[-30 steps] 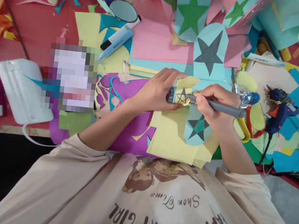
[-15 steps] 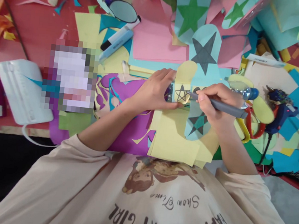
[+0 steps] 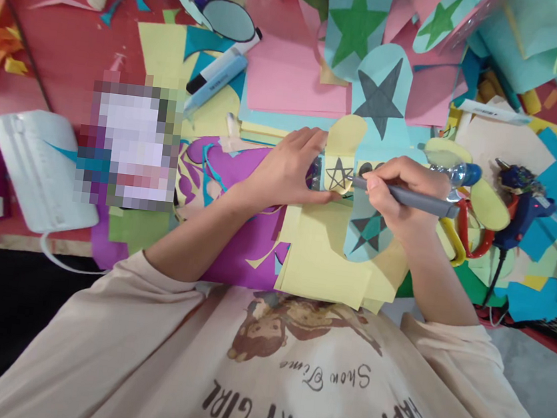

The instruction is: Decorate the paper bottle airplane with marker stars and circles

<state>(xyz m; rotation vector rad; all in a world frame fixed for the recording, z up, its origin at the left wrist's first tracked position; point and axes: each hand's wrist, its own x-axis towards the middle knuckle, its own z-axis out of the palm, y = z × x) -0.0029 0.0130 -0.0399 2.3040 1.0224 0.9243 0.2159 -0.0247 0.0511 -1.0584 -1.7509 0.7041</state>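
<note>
My left hand (image 3: 288, 166) curves its fingers and thumb around the near-left end of a clear plastic bottle (image 3: 456, 172) lying on its side, its blue cap pointing right. Over the bottle lies a yellow paper piece (image 3: 345, 139) with a black outlined star (image 3: 339, 173). A grey marker pen (image 3: 413, 199) is pinched in my right hand (image 3: 406, 187), its tip at the right side of that star. Just below is a blue rounded paper with a dark and teal star (image 3: 367, 232). Above, another blue paper carries a dark grey star (image 3: 381, 99).
Yellow sheets (image 3: 326, 255) and purple paper (image 3: 236, 264) lie near me. To the right are scissors (image 3: 477, 235) and a glue gun (image 3: 519, 216) with a cord. On the left sit a white device (image 3: 44, 172) with a cable and a blue marker (image 3: 217, 78).
The marker tip has shifted slightly down towards me along the star, and my right hand has moved a little with it. My left hand stays in place.
</note>
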